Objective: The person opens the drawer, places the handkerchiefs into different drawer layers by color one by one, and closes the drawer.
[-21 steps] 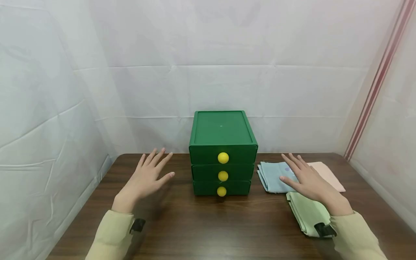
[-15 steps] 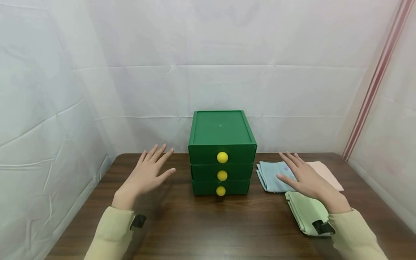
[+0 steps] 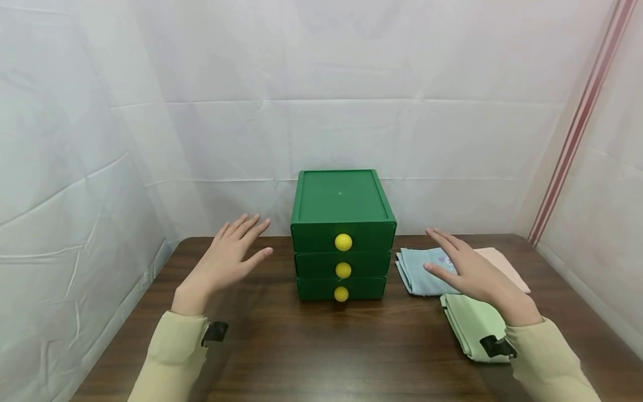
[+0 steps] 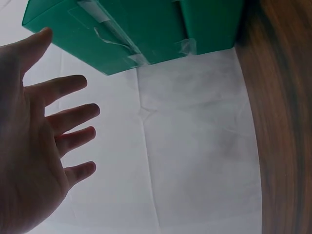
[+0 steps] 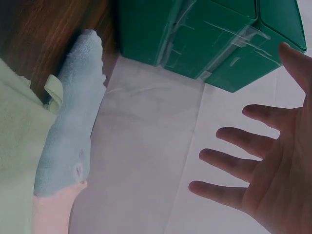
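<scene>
While both hands (image 3: pixel 228 259) (image 3: pixel 469 268) hover open: one chest (image 3: pixel 343 234), three knobs (image 3: pixel 344 242), three cloths (image 3: pixel 422 271)

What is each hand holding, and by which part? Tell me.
Nothing. The left hand and right hand hover open on either side of the green drawer unit, touching neither it nor the folded cloths.

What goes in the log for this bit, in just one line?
left hand: open, beside green drawer box | right hand: open, above blue cloth | drawers: closed
</scene>
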